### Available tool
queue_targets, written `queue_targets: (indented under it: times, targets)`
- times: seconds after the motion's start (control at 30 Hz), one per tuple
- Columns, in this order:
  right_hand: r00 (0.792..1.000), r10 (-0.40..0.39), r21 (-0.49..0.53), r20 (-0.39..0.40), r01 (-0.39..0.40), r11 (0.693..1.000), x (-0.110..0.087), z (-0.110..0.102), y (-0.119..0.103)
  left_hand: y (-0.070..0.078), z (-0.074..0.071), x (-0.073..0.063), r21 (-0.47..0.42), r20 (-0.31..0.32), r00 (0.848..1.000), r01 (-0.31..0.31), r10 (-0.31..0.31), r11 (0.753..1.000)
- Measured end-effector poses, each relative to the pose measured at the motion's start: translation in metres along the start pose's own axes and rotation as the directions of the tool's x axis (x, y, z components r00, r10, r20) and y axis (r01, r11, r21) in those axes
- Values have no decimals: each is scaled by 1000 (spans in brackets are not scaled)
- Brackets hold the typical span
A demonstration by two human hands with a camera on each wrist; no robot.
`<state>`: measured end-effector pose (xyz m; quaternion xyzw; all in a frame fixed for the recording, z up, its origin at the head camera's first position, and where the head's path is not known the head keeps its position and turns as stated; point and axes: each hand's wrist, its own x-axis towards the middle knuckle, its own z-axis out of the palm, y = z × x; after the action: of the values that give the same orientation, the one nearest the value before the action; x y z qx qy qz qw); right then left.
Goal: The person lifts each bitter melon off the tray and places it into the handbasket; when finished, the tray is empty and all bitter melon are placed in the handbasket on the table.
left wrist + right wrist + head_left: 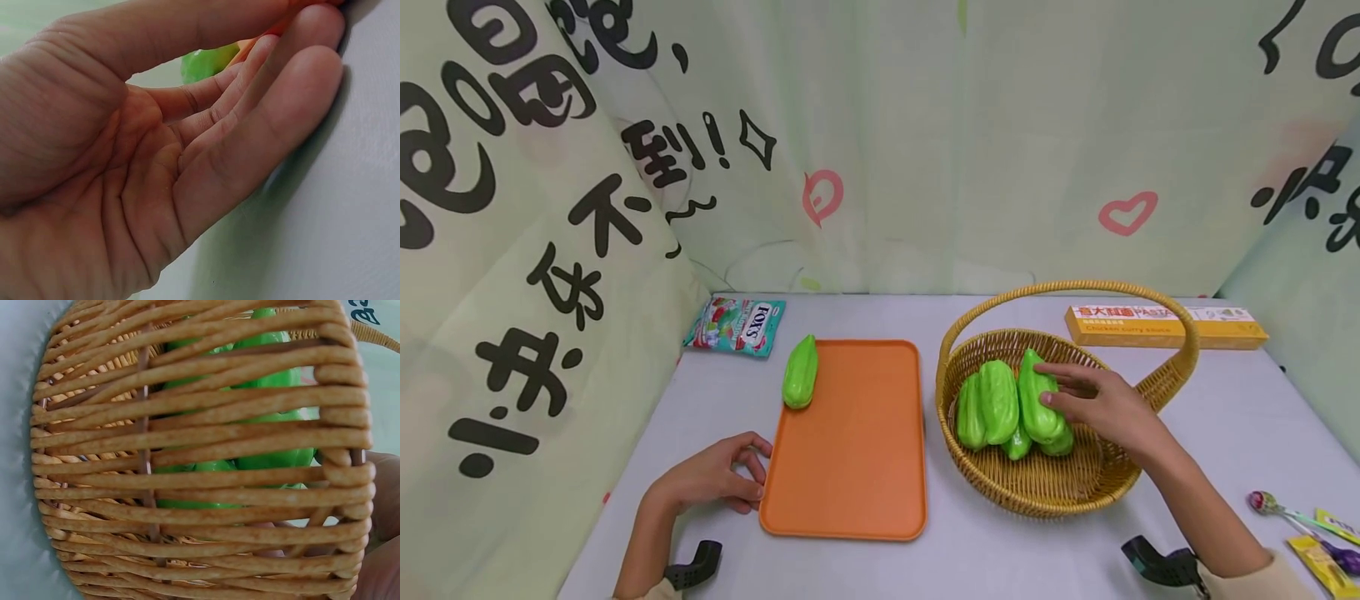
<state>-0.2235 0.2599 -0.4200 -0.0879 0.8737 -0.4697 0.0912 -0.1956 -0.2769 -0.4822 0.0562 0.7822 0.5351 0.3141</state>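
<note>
In the head view, my right hand (1101,404) reaches over the rim of a wicker basket (1037,498). Its thumb and fingers pinch the upper part of a ridged green pepper (1036,412). Several more green peppers (998,404) lie beside and under that one. Through the weave in the right wrist view, green peppers (269,459) show in strips. My left hand (718,473) rests on the table, loosely bent fingers at the left edge of an orange tray (850,442). One green pepper (801,372) lies across the tray's upper left edge.
A tall handle (1067,287) arches over the basket. Behind it lies a yellow pasta box (1165,327); a teal candy bag (737,325) is at the back left. Lollipops (1262,502) and a yellow wrapper (1321,565) lie at the right. Printed curtains (955,167) enclose the table.
</note>
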Motion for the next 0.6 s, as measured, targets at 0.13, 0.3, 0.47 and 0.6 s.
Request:
queue_targets:
  times: [0.13, 0.3, 0.47, 0.6]
  targets:
    - [1000, -3, -21, -8, 3, 1000, -1, 0, 0, 1, 0, 0, 4, -1, 1000, 7, -7, 1000]
    - [999, -3, -88, -48, -1, 996, -2, 0, -5, 2, 0, 0, 8, -5, 1000, 12, -12, 1000]
    - [991, -37, -169, -129, 15, 986, -14, 0, -29, 2, 0, 0, 6, -2, 1000, 13, -13, 1000]
    - [987, -135, -104, -85, 126, 987, -27, 11, -64, 2, -1, 0, 3, -3, 1000, 12, -12, 1000]
